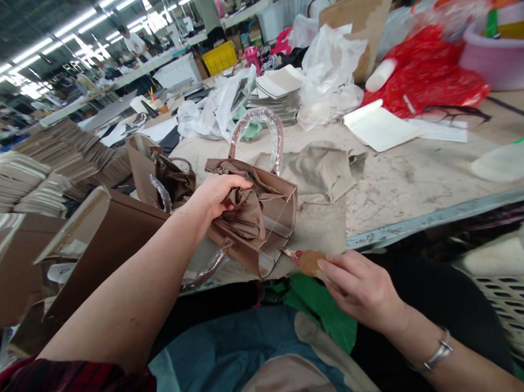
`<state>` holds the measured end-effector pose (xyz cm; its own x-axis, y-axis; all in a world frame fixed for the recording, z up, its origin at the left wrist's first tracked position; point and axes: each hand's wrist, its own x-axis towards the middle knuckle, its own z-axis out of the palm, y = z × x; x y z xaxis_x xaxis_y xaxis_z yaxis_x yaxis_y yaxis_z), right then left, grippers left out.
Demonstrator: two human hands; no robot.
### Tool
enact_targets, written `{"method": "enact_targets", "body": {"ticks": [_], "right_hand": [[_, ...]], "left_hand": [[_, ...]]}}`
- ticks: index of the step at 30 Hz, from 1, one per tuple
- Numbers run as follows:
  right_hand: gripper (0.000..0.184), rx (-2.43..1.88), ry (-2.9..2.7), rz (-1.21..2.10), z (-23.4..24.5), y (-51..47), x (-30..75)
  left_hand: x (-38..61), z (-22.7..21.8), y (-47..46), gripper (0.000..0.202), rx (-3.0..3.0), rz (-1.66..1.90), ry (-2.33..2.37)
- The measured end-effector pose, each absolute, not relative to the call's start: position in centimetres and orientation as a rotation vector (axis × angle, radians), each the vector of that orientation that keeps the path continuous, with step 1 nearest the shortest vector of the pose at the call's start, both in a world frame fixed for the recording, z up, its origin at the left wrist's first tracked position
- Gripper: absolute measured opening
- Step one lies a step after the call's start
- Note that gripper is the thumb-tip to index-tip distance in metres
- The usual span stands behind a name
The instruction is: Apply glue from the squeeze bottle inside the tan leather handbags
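Observation:
A brown handbag lies tilted on the worktable, its open top facing right and its creased fabric lining bunched out. My left hand is closed on that lining. One plastic-wrapped handle arches up behind the bag, and another wrapped handle hangs at the front. In my right hand is a small amber squeeze bottle with a reddish neck and thin pointed tip. The tip is at the bag's lower right edge; whether it touches I cannot tell. My palm hides the bottle's rear end.
More brown bags and stacked panels crowd the left. Behind are plastic bags, a notebook, glasses and a purple tub. A translucent bottle lies right, a perforated basket below. People stand far back.

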<state>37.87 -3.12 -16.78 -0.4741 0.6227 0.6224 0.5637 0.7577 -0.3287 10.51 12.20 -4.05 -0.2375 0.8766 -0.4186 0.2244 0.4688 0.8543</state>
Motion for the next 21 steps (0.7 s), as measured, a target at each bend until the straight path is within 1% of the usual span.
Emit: {"method": "enact_targets", "body": {"ticks": [3,6,11,15,21], "right_hand": [[0.036,-0.879,-2.155,0.212,-17.13,-3.09,38.1],[0.035,-0.843,-2.164,0.324,-17.36,-3.19,37.97],[0.03,-0.966,-2.096,0.259,-17.71,-2.95,38.03],[0.025,-0.937,-2.119,0.376,-17.86,-2.67,38.05],[0.021,-1.082,-2.044,0.158,-17.79,-2.24,38.13]], "left_hand": [[10.34,-4.25,12.3,0.024,0.949,0.824,1.723],[10.35,-4.27,12.29,0.023,0.957,0.807,1.718],[10.55,-4.05,12.14,0.023,0.957,0.815,1.716],[10.63,-3.99,12.1,0.024,0.944,0.827,1.735],[10.63,-4.06,12.15,0.025,0.942,0.823,1.713]]}}
